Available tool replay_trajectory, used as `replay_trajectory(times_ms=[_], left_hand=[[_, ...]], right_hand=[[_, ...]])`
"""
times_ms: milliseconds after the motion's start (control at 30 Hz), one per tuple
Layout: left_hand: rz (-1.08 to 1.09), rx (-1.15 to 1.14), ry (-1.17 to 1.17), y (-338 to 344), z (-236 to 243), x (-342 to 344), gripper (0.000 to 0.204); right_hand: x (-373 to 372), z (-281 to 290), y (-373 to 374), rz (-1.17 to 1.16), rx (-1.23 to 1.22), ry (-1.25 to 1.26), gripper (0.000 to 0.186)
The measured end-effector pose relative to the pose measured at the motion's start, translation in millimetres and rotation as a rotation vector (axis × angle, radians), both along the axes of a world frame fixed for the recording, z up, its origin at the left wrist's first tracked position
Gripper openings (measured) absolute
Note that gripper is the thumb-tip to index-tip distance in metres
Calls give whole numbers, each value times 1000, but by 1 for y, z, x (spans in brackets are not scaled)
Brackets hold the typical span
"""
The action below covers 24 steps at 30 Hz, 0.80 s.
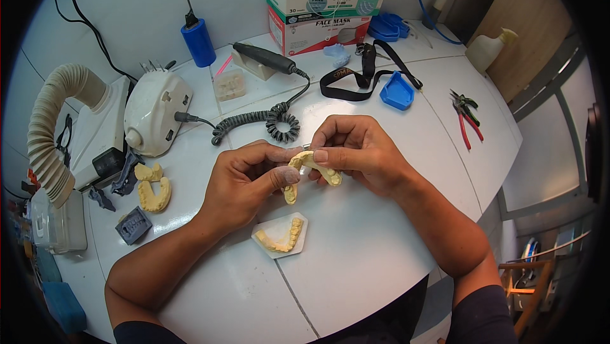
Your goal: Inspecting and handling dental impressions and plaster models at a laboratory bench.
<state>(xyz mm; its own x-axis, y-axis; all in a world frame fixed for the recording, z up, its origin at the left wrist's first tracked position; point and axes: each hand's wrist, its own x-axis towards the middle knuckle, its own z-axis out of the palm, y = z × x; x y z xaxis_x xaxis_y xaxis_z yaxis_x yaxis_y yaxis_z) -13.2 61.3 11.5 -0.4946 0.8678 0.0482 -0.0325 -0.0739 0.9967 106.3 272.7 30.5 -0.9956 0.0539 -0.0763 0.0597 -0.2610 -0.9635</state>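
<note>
Above the table's middle, both hands hold a pale yellow U-shaped dental cast (304,159) with its two ends pointing toward me. My left hand (241,175) pinches one side of it between thumb and fingers. The other side is gripped by my right hand (362,153), thumb on top. A small shiny metal piece (307,147) shows at the right fingertips; its kind is partly hidden. Just below the hands, a second yellow dental cast (295,235) lies on a white angular base (262,225).
Left are yellow casts (154,198), a grey block mould (133,225), a white control unit (157,112) and a ribbed suction hose (47,125). Behind lie a black handpiece (264,58), mask boxes (324,33), a lanyard (346,93) and a blue tray (398,93). Pliers (467,118) lie right.
</note>
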Motion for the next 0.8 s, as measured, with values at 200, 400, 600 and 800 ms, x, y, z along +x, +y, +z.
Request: replay_trajectory(times_ms=[200, 400, 600, 800], left_hand=[[-3, -10, 13, 0, 1, 1, 27], [-9, 21, -4, 2, 1, 4, 29], [52, -54, 246, 6, -6, 2, 26], [79, -90, 520, 12, -2, 2, 16]], right_hand=[[1, 0, 0, 1, 6, 1, 26], [1, 0, 3, -35, 174, 21, 23], [4, 9, 9, 25, 825, 148, 14], [5, 5, 9, 105, 1044, 207, 15]])
